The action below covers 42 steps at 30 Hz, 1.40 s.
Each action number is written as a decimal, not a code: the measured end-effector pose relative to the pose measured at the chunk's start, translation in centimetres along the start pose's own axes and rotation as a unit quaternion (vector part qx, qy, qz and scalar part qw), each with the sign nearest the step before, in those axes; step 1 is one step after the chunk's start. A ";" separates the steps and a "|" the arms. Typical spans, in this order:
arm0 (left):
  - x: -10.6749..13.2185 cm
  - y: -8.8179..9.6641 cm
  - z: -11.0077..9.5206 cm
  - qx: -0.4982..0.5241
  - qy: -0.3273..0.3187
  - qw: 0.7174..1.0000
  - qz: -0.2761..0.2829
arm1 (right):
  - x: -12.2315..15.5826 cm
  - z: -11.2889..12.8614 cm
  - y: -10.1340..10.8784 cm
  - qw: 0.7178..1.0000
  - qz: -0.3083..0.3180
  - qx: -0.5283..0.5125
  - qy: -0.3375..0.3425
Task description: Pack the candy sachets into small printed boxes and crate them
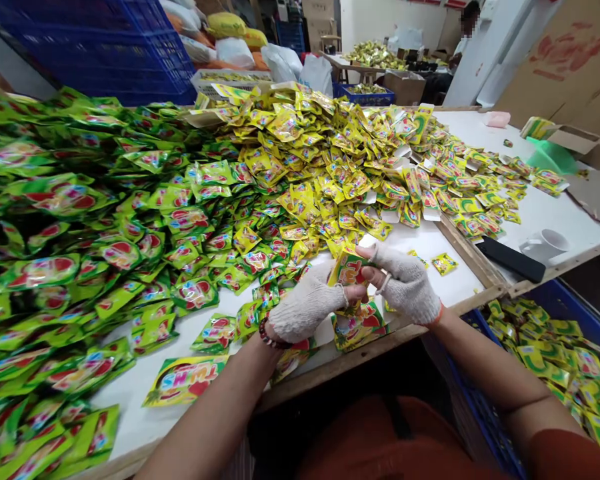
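Observation:
Close above the table's front edge, my left hand [307,303] and my right hand [407,283], both in white fingerless knit gloves, are closed on a small printed carton [349,268] in yellow, green and red. My left fingers wrap its near side; my right thumb and fingers pinch its other side. Below them lies another printed carton [357,328], partly hidden. A flat printed carton [185,381] rests left of my left wrist. Green sachets [195,293] with a watermelon print lie beside my left hand, and yellow sachets [310,200] are heaped beyond both hands.
A wooden strip [467,250] divides the white table. Right of it are a black phone [511,259] and a white mug [545,245]. A blue crate [570,320] of filled cartons stands low at right. Blue crates [100,53] stand behind; a person [463,40] is far back.

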<state>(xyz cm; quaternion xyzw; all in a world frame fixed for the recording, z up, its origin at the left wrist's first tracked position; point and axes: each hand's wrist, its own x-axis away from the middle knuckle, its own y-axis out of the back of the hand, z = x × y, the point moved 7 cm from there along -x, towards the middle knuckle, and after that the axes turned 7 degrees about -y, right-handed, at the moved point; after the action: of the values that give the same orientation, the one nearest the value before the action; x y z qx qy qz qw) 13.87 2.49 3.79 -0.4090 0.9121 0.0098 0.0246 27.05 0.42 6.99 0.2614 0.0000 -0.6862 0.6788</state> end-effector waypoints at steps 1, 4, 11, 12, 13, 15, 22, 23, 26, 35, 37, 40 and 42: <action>-0.1 0.0 -0.4 -0.033 -0.008 0.999 0.003 | -0.1 -0.1 0.2 1.000 0.000 0.001 -0.010; -0.7 0.5 -1.6 -0.130 -0.053 0.990 0.001 | 0.1 -1.4 2.5 0.994 -0.035 -0.064 -0.085; -2.7 2.7 1.4 -0.503 -0.002 0.864 0.014 | 5.6 -2.7 12.0 0.733 -0.097 -0.673 -0.004; -3.0 2.4 2.0 -0.557 -0.002 0.830 0.038 | 6.2 -2.6 12.7 0.697 -0.094 -0.710 0.020; -3.3 2.1 2.6 -0.598 -0.004 0.799 0.059 | 6.6 -2.7 13.0 0.690 -0.091 -0.717 0.026; -3.7 1.6 3.3 -0.642 -0.009 0.763 0.074 | 6.4 -3.2 11.6 0.758 -0.076 -0.647 -0.040; -2.6 3.8 2.3 -0.376 -0.018 0.923 -0.078 | 3.3 -4.8 4.0 0.945 -0.109 -0.260 -0.168; -2.2 4.0 2.0 -0.290 -0.029 0.951 -0.106 | 2.9 -4.6 3.2 0.953 -0.125 -0.227 -0.157; -1.4 3.4 1.3 -0.072 -0.057 0.987 -0.130 | 1.6 -4.2 0.6 0.957 -0.141 -0.212 -0.140; -0.4 2.5 -1.0 0.054 -0.144 0.976 -0.152 | 0.5 -3.4 -0.9 0.966 -0.078 -0.229 -0.096; -0.3 2.5 -0.9 0.050 -0.138 0.980 -0.138 | 0.6 -3.1 -0.4 0.973 -0.057 -0.204 -0.093; -0.3 2.1 -0.5 0.041 -0.107 0.987 -0.117 | 1.0 -2.7 -0.2 0.982 -0.025 -0.164 -0.094; -0.3 1.8 -0.3 0.030 -0.091 0.989 -0.116 | 1.2 -2.6 -0.2 0.985 -0.010 -0.136 -0.101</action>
<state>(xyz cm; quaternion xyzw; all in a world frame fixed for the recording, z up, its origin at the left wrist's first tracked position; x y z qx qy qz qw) 12.70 3.92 4.08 -0.5083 0.8525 0.0165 0.1210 27.85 0.23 4.21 0.0958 0.0275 -0.7096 0.6975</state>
